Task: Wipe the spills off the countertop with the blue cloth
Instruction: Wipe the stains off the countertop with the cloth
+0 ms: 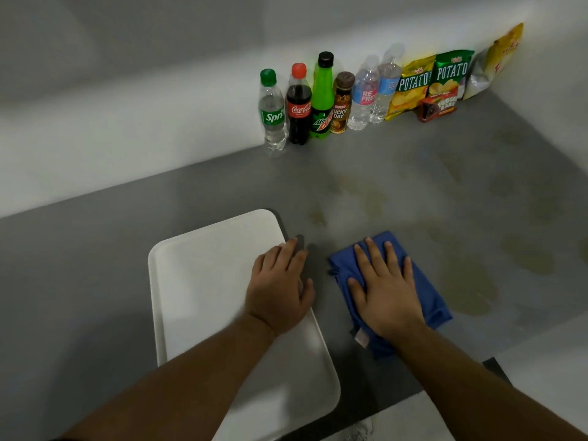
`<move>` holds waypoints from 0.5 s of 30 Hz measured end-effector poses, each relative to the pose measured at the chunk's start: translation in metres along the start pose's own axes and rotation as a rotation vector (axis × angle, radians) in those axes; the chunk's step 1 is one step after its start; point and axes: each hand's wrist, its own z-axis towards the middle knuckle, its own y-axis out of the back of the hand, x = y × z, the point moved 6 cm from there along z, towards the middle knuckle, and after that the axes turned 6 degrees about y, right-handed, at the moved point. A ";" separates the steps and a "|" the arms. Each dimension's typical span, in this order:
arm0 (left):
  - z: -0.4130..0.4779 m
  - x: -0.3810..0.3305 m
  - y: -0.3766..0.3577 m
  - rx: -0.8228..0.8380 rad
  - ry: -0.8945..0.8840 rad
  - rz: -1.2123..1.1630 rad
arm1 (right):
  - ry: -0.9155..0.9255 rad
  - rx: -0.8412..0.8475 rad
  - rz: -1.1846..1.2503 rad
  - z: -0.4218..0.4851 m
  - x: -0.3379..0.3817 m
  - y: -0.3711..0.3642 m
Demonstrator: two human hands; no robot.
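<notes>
Head view: right hand [386, 291] flat on blue cloth [428, 291]; spills [471, 281] beside.

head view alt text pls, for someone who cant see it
A person's right hand presses flat on a blue cloth on a grey countertop, with yellowish spills to its right. The left hand rests on the edge of a white tray. Drink bottles and snack packets line the back wall.
</notes>
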 end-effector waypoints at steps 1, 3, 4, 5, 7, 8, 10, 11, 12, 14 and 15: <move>0.005 0.003 0.001 -0.025 -0.012 0.006 | -0.008 0.006 0.000 0.008 0.008 0.002; 0.015 0.008 0.002 -0.049 -0.032 0.023 | 0.027 0.007 -0.010 0.013 0.023 0.003; 0.020 0.010 0.002 -0.039 -0.032 0.030 | 0.061 0.007 -0.017 0.011 0.029 0.001; 0.024 0.013 0.000 -0.016 -0.022 0.036 | 0.102 0.010 -0.021 0.005 0.032 -0.001; 0.030 0.017 -0.004 0.050 0.015 0.049 | 0.188 0.013 -0.021 -0.009 0.031 -0.009; 0.031 0.020 -0.007 0.082 0.032 0.056 | 0.218 0.020 -0.022 -0.015 0.026 -0.012; 0.029 0.023 -0.012 0.119 0.046 0.065 | 0.235 0.031 -0.023 -0.023 0.011 -0.014; 0.029 0.024 -0.013 0.128 0.050 0.065 | 0.220 0.025 -0.022 -0.022 0.004 -0.013; 0.029 0.025 -0.014 0.139 0.056 0.066 | 0.187 0.016 -0.020 -0.018 -0.002 -0.012; 0.030 0.026 -0.016 0.159 0.069 0.069 | 0.088 -0.011 -0.009 0.000 -0.003 -0.005; 0.031 0.026 -0.016 0.165 0.071 0.070 | 0.034 -0.024 0.002 0.012 0.000 -0.001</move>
